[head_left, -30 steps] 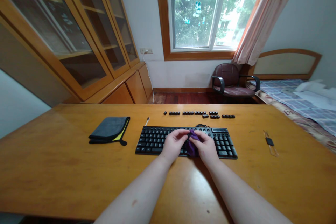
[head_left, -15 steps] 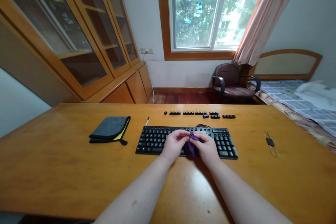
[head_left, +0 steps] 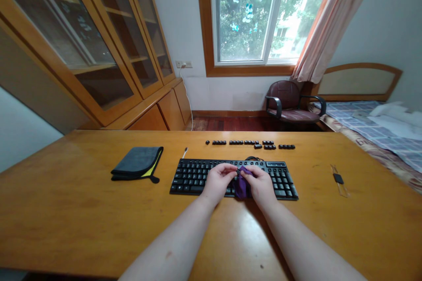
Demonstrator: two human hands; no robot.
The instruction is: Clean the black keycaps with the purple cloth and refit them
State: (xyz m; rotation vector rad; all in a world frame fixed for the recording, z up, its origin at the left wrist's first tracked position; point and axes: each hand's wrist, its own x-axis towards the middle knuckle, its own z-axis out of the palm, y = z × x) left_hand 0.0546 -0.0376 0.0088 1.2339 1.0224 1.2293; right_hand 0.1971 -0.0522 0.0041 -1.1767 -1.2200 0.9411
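Hands: two, both over one black keyboard (head_left: 194, 178) lying flat on one wooden bench (head_left: 99, 224). Left hand (head_left: 219, 181): fingers closed in a pinch on one small dark piece (head_left: 237, 172), probably a keycap, though too small and covered for certainty. Right hand (head_left: 263, 184): fingers gripping one purple cloth (head_left: 242, 189), bunched beside the piece and draped toward the near edge of the keyboard. Beyond the keyboard: eight clusters of black keycaps (head_left: 219, 142) in two rows, five at the back and three in front (two of the eight being single caps). Behind the keyboard's left end: one thin white stick (head_left: 184, 153) with dark tip. To the left, apart: one grey cloth (head_left: 136, 161), folded, yellow inside. To the right, well apart: one wire tool (head_left: 338, 178) with black middle. Past the bench: one maroon armchair (head_left: 284, 96), one bed (head_left: 352, 112).
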